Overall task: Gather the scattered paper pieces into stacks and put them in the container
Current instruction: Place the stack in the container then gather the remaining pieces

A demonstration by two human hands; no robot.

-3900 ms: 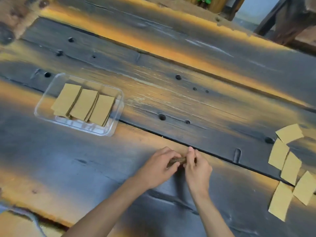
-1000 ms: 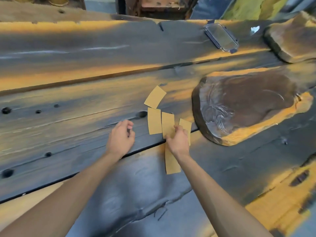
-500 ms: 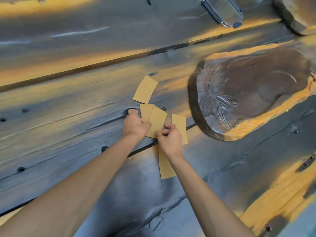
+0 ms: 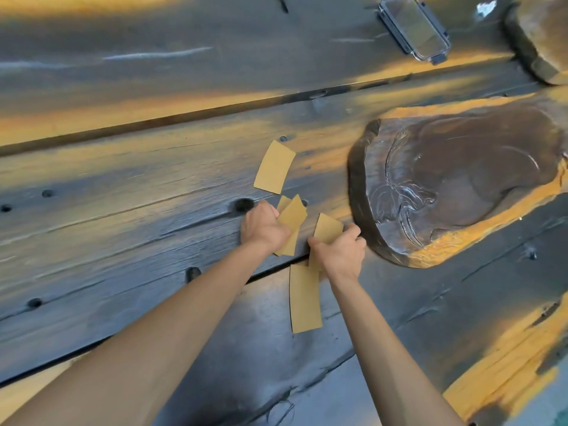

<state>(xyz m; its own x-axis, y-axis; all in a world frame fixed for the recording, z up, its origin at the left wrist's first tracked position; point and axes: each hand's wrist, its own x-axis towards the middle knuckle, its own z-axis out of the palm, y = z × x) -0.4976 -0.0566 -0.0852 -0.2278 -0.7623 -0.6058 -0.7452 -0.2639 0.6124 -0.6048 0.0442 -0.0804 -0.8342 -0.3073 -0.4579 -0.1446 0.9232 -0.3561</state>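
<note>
Tan paper pieces lie on a dark wooden table [image 4: 123, 210]. My left hand [image 4: 262, 227] grips two overlapping pieces [image 4: 292, 216], lifted at an angle. My right hand [image 4: 339, 252] pinches a single piece [image 4: 327, 229] by its lower end, tilted up. One loose piece [image 4: 273, 167] lies flat beyond my left hand. Another loose piece [image 4: 304, 299] lies flat near my right wrist, partly under it. The clear tray that holds the stacks is out of view.
A carved dark wooden slab [image 4: 455, 182] rests right of my hands, close to my right knuckles. A clear lidded plastic box [image 4: 413, 27] sits at the far top right. Another wooden block [image 4: 541, 35] fills the top right corner. A gap between planks runs under my hands.
My left hand has gathered two pieces and lifted them. My right hand let go of the middle piece and shifted right, raising the rightmost piece off the table.
</note>
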